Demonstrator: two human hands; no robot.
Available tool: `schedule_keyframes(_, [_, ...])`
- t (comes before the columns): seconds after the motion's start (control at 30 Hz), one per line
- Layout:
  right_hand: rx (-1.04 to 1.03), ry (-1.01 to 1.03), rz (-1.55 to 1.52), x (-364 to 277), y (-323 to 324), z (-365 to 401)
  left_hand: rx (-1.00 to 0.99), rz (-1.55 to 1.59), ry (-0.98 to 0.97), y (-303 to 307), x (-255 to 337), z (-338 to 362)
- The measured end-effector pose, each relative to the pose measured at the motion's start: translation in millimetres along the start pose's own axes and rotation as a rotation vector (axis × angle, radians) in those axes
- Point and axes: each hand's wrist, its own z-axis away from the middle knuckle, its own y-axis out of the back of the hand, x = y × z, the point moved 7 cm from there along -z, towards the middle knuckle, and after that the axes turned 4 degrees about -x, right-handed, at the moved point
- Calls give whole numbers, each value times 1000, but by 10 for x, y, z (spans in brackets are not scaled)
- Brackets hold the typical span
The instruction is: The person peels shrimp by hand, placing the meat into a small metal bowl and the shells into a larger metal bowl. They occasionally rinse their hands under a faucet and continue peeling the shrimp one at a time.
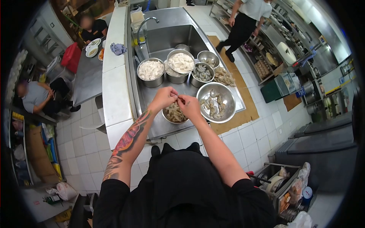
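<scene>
My left hand (165, 98) and my right hand (189, 106) meet fingertip to fingertip, pinching something small that is mostly hidden. Below them is a metal bowl of shrimp (174, 114), partly covered by my hands. A wide steel bowl (229, 102) with several shrimp (213, 108) stands to the right of my right hand. Behind it, a smaller bowl holds grey shrimp (202, 72). Two containers of pale, whitish pieces (151, 70) (180, 62) stand farther back, the right one resting on another pot.
Behind the bowls are a sink (171, 41) and curved faucet (147, 21). Shrimp shells (223, 77) lie at the counter's right side, near cardboard (249, 100) on the floor. One person walks at upper right; two others sit at left. A blue cloth (118, 48) lies on the white ledge.
</scene>
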Motion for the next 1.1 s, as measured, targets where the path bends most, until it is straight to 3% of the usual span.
schedule_keyframes(0.23, [-31,3,118,191,-67,-57,-30,-69,-82,-13,104,41])
schedule_keyframes(0.3, [-39,-137,-59,331,-59,-57,-24,-63,-106,-29,116,45])
schedule_keyframes(0.53, [28,-185,-166,338,-52,27,-34,-101,-96,-28,107,18])
schedule_keyframes(0.63, [-17,-137,-187,204,-86,35,5,-37,-83,-31,52,-1])
schedule_keyframes(0.77, [-7,-37,87,112,-92,13,18,-56,-78,-13,118,39])
schedule_keyframes(0.93, [-9,14,134,158,-80,-8,-61,-40,-114,-60,166,70])
schedule_keyframes(1.1, [21,-168,-133,333,-11,21,-26,-43,-119,-49,181,63])
